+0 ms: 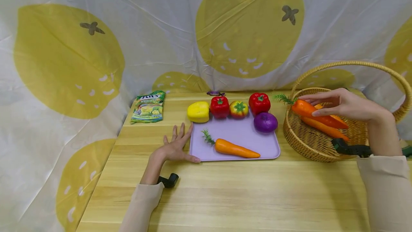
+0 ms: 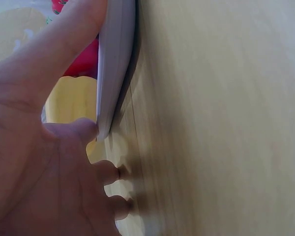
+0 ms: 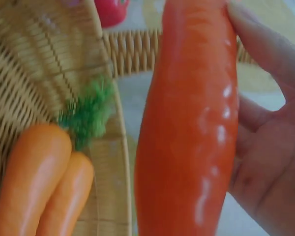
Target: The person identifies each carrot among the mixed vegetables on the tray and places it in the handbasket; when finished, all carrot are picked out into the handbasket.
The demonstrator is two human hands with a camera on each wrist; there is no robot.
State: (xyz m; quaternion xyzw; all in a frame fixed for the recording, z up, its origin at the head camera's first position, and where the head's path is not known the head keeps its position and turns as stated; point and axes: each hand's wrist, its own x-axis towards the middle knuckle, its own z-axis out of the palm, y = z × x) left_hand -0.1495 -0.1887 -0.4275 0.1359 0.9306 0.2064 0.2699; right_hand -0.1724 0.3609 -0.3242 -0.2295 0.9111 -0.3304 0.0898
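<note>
Our right hand (image 1: 351, 106) pinches a carrot (image 3: 189, 128) above the basket (image 1: 291, 139) right of the tray (image 1: 238, 128), its handle (image 1: 351, 63) arching beyond. Our left hand (image 1: 175, 149), spread wide, touches the tray's left edge; red peppers (image 1: 220, 107) line the far edge, tabletop (image 1: 244, 192) stretches nearside.

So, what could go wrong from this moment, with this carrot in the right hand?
The held carrot looks smooth, and the right hand pinches it near its thick end, so it might slip.

Its green top appears close to the basket's rim and could catch there.

If the left hand nudges the tray, the rounded purple onion may roll.
</note>
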